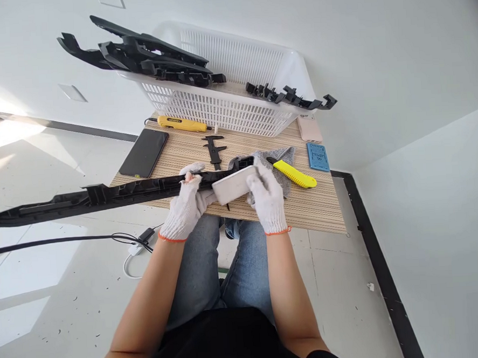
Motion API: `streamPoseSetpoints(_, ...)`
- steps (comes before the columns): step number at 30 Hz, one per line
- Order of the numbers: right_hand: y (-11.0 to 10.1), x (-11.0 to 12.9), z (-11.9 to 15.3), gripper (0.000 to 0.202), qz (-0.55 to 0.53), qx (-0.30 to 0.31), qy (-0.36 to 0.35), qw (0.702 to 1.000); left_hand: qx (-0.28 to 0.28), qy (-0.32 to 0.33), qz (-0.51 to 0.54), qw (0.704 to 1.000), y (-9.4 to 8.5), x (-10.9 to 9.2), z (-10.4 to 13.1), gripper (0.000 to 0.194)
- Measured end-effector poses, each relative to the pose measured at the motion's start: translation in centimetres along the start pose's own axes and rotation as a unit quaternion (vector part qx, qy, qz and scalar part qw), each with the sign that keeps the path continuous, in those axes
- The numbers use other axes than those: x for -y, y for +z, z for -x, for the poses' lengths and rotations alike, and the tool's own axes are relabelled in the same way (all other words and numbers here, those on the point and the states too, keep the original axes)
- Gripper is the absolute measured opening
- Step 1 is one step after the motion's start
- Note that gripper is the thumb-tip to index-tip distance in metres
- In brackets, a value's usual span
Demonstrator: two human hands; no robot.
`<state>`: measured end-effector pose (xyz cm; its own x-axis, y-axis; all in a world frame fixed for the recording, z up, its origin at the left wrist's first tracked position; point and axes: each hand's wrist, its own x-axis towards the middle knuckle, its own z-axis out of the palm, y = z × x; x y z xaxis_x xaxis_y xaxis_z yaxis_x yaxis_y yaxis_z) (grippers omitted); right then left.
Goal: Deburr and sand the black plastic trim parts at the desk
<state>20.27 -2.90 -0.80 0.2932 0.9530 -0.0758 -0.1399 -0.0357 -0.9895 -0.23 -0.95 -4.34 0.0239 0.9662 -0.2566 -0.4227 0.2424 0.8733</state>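
Both my hands wear white knit gloves. My left hand [186, 205] is closed around a long black plastic trim piece [130, 192], which reaches past the left edge of the view. A flat white block [235, 184] is gripped in my right hand [268, 196] and lies against the near side of the trim piece, close to its right end. Behind my right hand a grey cloth [286, 155] rests on the table, with a yellow-handled cutter [294, 174] on it. A black caliper [214, 151] lies just beyond the trim piece.
On the wooden table [318, 214] are a black phone [144, 153], a yellow tool [182, 123], a blue block [317, 157] and a pink case [309, 128]. Behind, a white basket [218, 105] carries black plastic parts [154, 57]. A cable [64, 241] runs at left.
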Motion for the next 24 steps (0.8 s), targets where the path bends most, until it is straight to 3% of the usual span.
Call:
streamPoseSetpoints(2, 0.0, -0.1, -0.1, 0.062, 0.000, 0.003, 0.012, 1.000, -0.016, 0.029, 0.022, 0.999, 0.7, 0.0, 0.4, 0.051)
streamPoseSetpoints(6, 0.0, -0.2, -0.4, 0.052, -0.039, -0.135, 0.003, 0.990, -0.014, 0.050, 0.046, 0.998, 2.2, -0.3, 1.3, 0.051)
streamPoseSetpoints(11, -0.2, -0.5, -0.4, 0.046, -0.012, -0.038, 0.005, 0.999, -0.012, 0.047, 0.069, 0.996, 2.6, -0.8, 1.6, 0.044)
streamPoseSetpoints(15, -0.1, -0.7, -0.5, 0.041, -0.049, -0.137, -0.018, 0.989, -0.009, 0.043, 0.074, 0.996, 2.7, -0.9, 1.6, 0.043)
streamPoseSetpoints(16, -0.1, -0.6, -0.4, 0.040, -0.040, -0.127, -0.016, 0.991, -0.015, 0.051, 0.077, 0.996, 2.8, -0.9, 1.5, 0.042)
streamPoseSetpoints(19, 0.1, -0.5, -0.1, 0.043, 0.012, 0.013, 0.014, 1.000, -0.051, 0.083, 0.091, 0.991, 3.3, -0.9, 1.5, 0.040)
streamPoseSetpoints(20, 0.1, -0.4, 0.0, 0.043, 0.015, 0.033, 0.022, 0.999, -0.055, 0.089, 0.098, 0.990, 3.4, -1.0, 1.6, 0.040)
streamPoseSetpoints(21, 0.1, -0.4, -0.1, 0.043, 0.003, 0.016, 0.024, 1.000, -0.053, 0.091, 0.104, 0.989, 3.5, -1.1, 1.6, 0.040)
streamPoseSetpoints(24, 0.2, -0.6, -0.4, 0.037, -0.067, -0.114, 0.010, 0.991, -0.022, 0.088, 0.111, 0.990, 3.7, -1.5, 2.0, 0.035)
